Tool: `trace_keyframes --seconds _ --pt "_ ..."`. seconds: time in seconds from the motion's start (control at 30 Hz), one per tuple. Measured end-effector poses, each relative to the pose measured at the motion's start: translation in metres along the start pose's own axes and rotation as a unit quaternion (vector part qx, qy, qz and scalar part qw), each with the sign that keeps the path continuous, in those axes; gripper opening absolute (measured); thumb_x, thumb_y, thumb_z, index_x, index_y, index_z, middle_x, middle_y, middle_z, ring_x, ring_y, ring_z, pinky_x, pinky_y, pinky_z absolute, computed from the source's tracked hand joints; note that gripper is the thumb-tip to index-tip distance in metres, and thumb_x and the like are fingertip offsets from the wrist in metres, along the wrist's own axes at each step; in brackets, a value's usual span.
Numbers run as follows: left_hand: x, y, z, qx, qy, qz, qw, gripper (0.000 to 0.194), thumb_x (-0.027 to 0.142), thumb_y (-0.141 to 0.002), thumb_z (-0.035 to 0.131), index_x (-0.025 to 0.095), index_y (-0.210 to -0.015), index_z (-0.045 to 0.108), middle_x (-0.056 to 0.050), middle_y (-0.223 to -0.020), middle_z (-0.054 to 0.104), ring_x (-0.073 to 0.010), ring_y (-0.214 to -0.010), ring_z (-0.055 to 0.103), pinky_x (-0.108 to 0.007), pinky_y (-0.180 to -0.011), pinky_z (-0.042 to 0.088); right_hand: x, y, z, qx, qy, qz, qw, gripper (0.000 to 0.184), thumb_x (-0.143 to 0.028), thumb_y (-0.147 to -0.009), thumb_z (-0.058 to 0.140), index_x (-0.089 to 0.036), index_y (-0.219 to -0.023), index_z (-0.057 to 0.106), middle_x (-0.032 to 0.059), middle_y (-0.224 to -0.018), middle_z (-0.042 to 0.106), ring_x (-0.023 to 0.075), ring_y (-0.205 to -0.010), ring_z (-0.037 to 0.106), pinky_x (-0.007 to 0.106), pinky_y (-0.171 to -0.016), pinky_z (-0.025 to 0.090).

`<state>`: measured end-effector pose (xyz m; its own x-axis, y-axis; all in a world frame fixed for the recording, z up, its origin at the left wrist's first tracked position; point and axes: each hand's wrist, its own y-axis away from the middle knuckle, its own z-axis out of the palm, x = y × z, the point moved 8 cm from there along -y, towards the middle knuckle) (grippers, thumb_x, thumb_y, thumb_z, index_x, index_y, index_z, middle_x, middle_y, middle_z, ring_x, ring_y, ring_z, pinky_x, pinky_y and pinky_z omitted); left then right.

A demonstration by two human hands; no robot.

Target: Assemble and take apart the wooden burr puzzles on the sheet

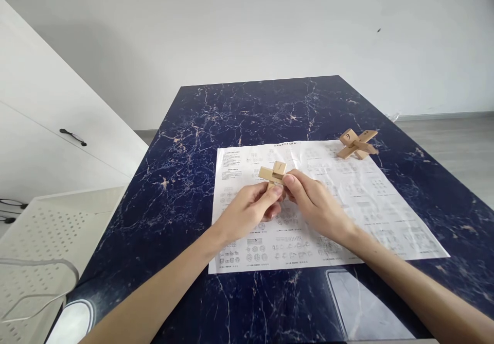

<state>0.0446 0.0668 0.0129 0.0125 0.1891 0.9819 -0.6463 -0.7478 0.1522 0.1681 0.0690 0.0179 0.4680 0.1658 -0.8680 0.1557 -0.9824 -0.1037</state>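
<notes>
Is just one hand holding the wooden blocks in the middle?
No, the left hand and the right hand both have their fingers on the blocks.

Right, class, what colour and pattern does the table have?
The table is dark blue with pale, marble-like veins, seen best in the head view.

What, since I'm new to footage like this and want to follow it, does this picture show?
There is no machine here, only a person's two bare hands. The single picture comes from a camera worn on the head, looking forward and down, so the forearms reach in from the bottom. On a dark blue, marble-patterned table lies a white printed sheet covered in small diagrams. Above it, the left hand and right hand together hold some small, pale wooden pieces. A cross-shaped wooden block rests at the sheet's far right corner.
</notes>
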Motion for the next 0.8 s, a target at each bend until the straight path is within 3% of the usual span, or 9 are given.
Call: trace_keyframes --seconds 0.27,0.47,0.8 --pt "-0.005 0.002 0.003 0.009 0.042 -0.032 0.999 0.041 0.049 -0.107 0.050 0.019 -0.079 0.047 0.004 -0.063 0.046 -0.0091 -0.055 0.037 -0.028 -0.054 0.026 -0.008 0.003 -0.003 0.021 0.110 -0.073 0.991 0.037 -0.048 -0.112 0.036 -0.025 -0.084 0.046 0.0001 -0.068 0.059 0.0173 -0.057 0.052 0.031 -0.057 0.037" --pt "-0.008 0.003 0.004 -0.009 0.061 -0.053 0.997 0.037 0.047 -0.108 0.047 0.019 -0.083 0.051 0.003 -0.061 0.048 -0.0101 -0.055 0.038 -0.027 -0.053 0.025 -0.021 0.007 -0.012 0.097 0.245 -0.191 0.945 0.031 -0.040 -0.112 0.043 -0.025 -0.084 0.045 0.0028 -0.072 0.057 0.0171 -0.058 0.045 0.032 -0.057 0.031" --pt "-0.005 0.002 0.004 -0.007 0.018 -0.026 0.999 0.041 0.051 -0.108 0.046 0.019 -0.084 0.051 0.005 -0.060 0.044 -0.0085 -0.051 0.034 -0.028 -0.052 0.025 -0.015 0.004 -0.013 0.087 0.256 -0.168 0.948 0.033 -0.043 -0.114 0.039 -0.023 -0.090 0.049 0.0030 -0.075 0.060 0.0169 -0.059 0.049 0.031 -0.057 0.033"
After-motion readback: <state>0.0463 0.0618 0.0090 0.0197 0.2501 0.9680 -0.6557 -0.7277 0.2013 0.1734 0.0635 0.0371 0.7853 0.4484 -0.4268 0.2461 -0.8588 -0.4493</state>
